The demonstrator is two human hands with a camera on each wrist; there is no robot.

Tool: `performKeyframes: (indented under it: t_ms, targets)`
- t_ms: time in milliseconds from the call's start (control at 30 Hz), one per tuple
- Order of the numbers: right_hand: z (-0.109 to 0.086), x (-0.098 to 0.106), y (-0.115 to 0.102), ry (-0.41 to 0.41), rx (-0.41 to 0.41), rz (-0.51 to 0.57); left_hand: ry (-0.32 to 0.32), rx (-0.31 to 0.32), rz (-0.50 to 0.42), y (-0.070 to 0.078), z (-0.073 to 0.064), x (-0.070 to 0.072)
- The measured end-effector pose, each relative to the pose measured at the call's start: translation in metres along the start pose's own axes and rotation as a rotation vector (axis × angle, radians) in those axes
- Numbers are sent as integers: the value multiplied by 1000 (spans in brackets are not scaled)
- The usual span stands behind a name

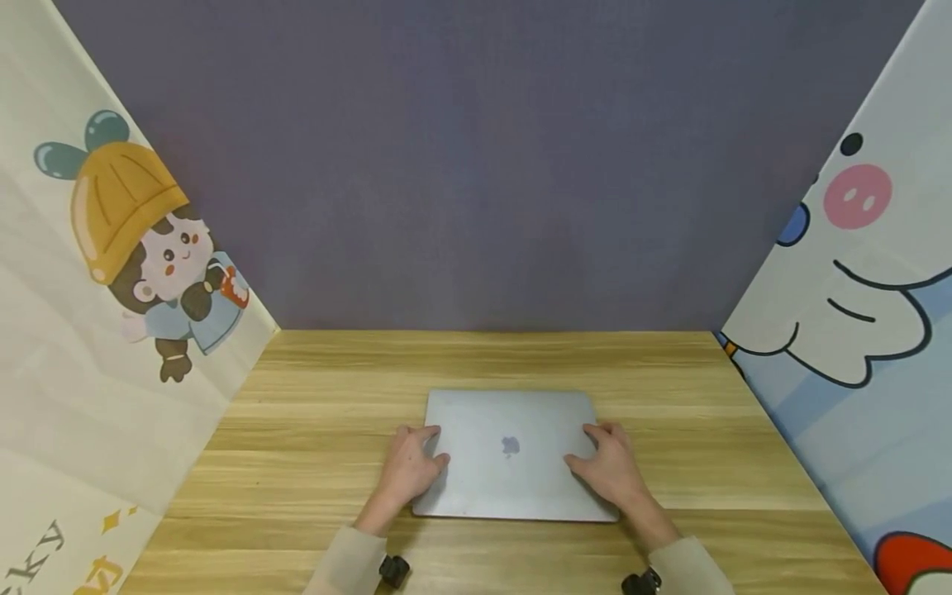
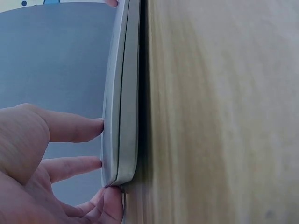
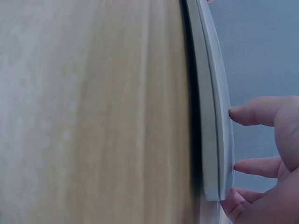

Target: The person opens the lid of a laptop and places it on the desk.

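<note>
A closed silver laptop (image 1: 513, 479) with a dark apple logo on its lid lies at the front middle of the wooden table. My left hand (image 1: 407, 467) holds its left side, thumb and index fingertips on the lid. In the left wrist view the other fingers (image 2: 112, 203) curl at the laptop's side edge. On the opposite side, my right hand (image 1: 611, 464) grips in the same way, with thumb (image 3: 254, 112) and index finger on the lid and the rest bent at the edge. A thin dark gap runs under the laptop's front edge in both wrist views.
The wooden table (image 1: 327, 397) reaches back to a dark grey panel (image 1: 476, 165). A white panel with a cartoon child (image 1: 178, 248) stands on the left, and one with a cartoon pig (image 1: 855, 198) on the right.
</note>
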State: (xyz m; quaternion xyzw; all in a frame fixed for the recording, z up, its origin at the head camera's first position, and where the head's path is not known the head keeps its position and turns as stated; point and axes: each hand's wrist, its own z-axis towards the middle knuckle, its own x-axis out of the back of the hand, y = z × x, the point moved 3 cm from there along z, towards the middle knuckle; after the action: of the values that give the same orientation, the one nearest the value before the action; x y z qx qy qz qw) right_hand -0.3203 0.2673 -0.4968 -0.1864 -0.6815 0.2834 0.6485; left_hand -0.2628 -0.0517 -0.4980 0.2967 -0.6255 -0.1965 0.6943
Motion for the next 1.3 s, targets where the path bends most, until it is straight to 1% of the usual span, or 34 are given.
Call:
performKeyframes:
  t_ms: [400,533,700,800,933,1033,1200,1300]
  targets:
    - [-5,2,1,-8,21,-29,-16,-9,18,-1,-4,-3]
    - [-7,2,0,-26,33,-79,-26,-13,37,-1,-4,-2]
    - [-11,5,-4,-34,104,-159,-31,-36,81,-2,-5,0]
    - [-16,6,-6,-30,174,-231,-33,-75,111,-2,-7,1]
    - [-23,6,-5,-24,282,-322,-34,-175,171,0,-12,4]
    - [-28,5,-5,-27,350,-359,-49,-250,221,1,-16,5]
    - [-37,4,-3,-75,399,-388,-108,-327,299,0,-19,3]
    - [-41,4,-3,-107,418,-394,-150,-340,323,-1,-21,2]
